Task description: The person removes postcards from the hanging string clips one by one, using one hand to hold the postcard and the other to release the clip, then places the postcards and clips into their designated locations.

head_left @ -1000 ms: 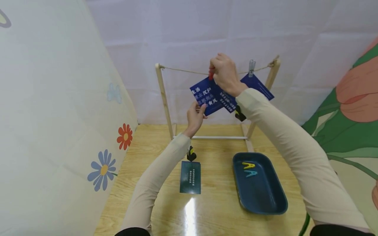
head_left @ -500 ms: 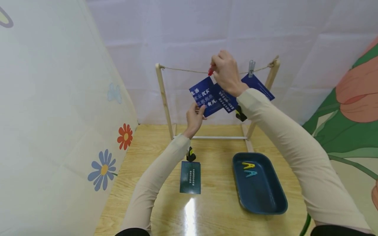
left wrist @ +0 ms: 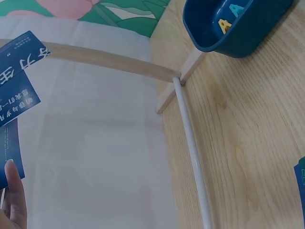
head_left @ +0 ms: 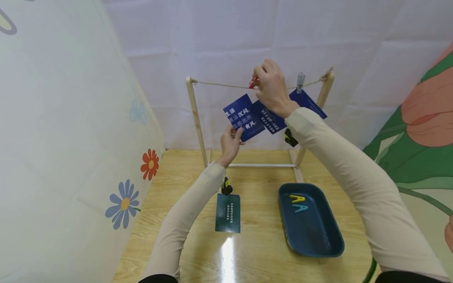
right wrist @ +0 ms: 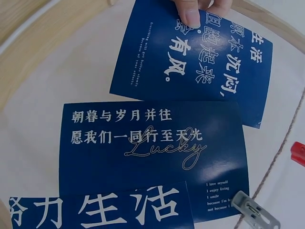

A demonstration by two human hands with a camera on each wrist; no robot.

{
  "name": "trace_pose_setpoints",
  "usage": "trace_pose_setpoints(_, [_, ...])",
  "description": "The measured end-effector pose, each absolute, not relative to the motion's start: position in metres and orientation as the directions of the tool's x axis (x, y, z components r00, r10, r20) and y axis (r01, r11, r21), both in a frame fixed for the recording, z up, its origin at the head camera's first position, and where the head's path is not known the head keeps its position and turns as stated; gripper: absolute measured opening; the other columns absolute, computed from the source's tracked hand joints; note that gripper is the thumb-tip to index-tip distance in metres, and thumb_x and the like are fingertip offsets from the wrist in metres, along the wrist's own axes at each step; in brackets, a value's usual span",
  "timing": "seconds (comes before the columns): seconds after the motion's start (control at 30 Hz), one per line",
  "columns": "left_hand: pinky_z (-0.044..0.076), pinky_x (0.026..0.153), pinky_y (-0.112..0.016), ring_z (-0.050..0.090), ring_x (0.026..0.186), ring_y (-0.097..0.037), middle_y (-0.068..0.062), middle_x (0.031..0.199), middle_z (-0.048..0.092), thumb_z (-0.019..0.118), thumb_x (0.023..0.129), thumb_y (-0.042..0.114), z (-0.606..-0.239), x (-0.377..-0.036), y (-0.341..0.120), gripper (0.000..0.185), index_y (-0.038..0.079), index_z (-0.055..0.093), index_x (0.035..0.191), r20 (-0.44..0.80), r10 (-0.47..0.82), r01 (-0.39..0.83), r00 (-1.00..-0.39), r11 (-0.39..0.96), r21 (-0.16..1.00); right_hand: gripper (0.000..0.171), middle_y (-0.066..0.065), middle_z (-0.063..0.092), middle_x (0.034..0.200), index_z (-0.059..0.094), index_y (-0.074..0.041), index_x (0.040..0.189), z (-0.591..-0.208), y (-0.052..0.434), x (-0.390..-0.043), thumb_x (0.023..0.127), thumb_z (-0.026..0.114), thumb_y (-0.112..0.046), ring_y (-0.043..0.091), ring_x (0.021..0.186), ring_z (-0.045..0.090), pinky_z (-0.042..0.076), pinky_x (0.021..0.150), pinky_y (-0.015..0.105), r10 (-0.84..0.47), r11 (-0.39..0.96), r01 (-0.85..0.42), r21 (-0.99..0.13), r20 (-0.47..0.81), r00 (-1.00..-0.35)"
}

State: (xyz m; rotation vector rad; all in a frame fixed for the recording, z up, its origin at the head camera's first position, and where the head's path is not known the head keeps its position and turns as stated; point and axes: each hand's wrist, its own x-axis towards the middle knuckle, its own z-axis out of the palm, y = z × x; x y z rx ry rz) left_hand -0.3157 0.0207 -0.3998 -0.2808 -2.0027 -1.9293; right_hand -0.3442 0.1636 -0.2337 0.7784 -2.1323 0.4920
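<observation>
My left hand [head_left: 231, 143] pinches a blue card [head_left: 244, 118] with white writing by its lower edge; its thumb lies on the card's face in the right wrist view. My right hand [head_left: 271, 86] holds a small red clothespin [head_left: 253, 82] at the rope [head_left: 223, 84]; whether it bites the rope I cannot tell. In the right wrist view that red clothespin [right wrist: 299, 151] stands apart from the held card. Beside that card hangs a second blue card [right wrist: 152, 157], a grey clothespin [right wrist: 255, 212] at its corner. Another blue card [head_left: 307, 103] hangs from a clear clothespin [head_left: 300, 82] near the right post.
A wooden frame [head_left: 196, 118] carries the rope, with a white bar [head_left: 262, 165] low down. On the table [head_left: 184, 243] lies a dark green card [head_left: 228, 220]. To the right sits a dark blue tray [head_left: 311, 236] with a yellow clothespin [head_left: 297, 199] and a light blue clothespin [head_left: 300, 208].
The red clothespin has risen off the top corner of the held card. My left hand has drawn that card slightly left and down, leaving a gap between them.
</observation>
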Motion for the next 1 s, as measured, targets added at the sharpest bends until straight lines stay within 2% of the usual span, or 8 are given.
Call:
trace_pose_setpoints(0.13, [0.059, 0.055, -0.028, 0.066, 0.068, -0.027, -0.020, 0.090, 0.065, 0.059, 0.099, 0.004, -0.402, -0.317, 0.017, 0.018, -0.009, 0.060, 0.111, 0.377, -0.100, 0.373, -0.921, 0.059, 0.926, 0.009, 0.019, 0.050, 0.090, 0.057, 0.008, 0.094, -0.234, 0.164, -0.342, 0.088, 0.062, 0.010, 0.036, 0.089, 0.045, 0.040, 0.081, 0.045, -0.368, 0.734, -0.674, -0.085, 0.783, -0.501])
trace_pose_setpoints(0.27, [0.059, 0.054, -0.029, 0.065, 0.068, -0.023, -0.019, 0.089, 0.064, 0.059, 0.099, 0.003, -0.407, -0.316, 0.014, 0.018, -0.009, 0.059, 0.112, 0.378, -0.097, 0.374, -0.921, 0.059, 0.926, 0.010, 0.019, 0.048, 0.091, 0.056, 0.008, 0.096, -0.235, 0.164, -0.342, 0.089, 0.063, 0.008, 0.036, 0.089, 0.042, 0.038, 0.081, 0.044, -0.379, 0.735, -0.673, -0.076, 0.777, -0.502])
trace_pose_setpoints(0.47, [0.059, 0.055, -0.028, 0.067, 0.073, -0.027, -0.021, 0.091, 0.064, 0.058, 0.099, 0.002, -0.412, -0.315, 0.012, 0.017, -0.009, 0.059, 0.113, 0.364, -0.094, 0.359, -0.927, 0.062, 0.931, 0.012, 0.021, 0.051, 0.094, 0.057, 0.009, 0.099, -0.239, 0.165, -0.343, 0.090, 0.064, 0.004, 0.037, 0.090, 0.043, 0.038, 0.082, 0.046, -0.409, 0.724, -0.689, -0.048, 0.775, -0.483])
trace_pose_setpoints(0.73, [0.059, 0.054, -0.030, 0.066, 0.067, -0.025, -0.021, 0.089, 0.064, 0.059, 0.099, 0.003, -0.414, -0.313, 0.010, 0.016, -0.010, 0.059, 0.109, 0.370, -0.099, 0.366, -0.924, 0.062, 0.929, 0.017, 0.023, 0.058, 0.102, 0.060, 0.009, 0.108, -0.250, 0.173, -0.336, 0.093, 0.063, 0.002, 0.039, 0.093, 0.048, 0.041, 0.085, 0.048, -0.494, 0.713, -0.699, 0.050, 0.743, -0.451])
trace_pose_setpoints(1.0, [0.060, 0.055, -0.036, 0.067, 0.071, -0.032, -0.022, 0.090, 0.064, 0.058, 0.099, 0.000, -0.427, -0.309, 0.001, 0.018, -0.011, 0.058, 0.113, 0.343, -0.100, 0.338, -0.934, 0.065, 0.939, 0.018, 0.022, 0.059, 0.101, 0.062, 0.009, 0.111, -0.267, 0.179, -0.327, 0.093, 0.064, 0.004, 0.039, 0.094, 0.052, 0.046, 0.085, 0.050, -0.513, 0.686, -0.727, 0.036, 0.733, -0.447])
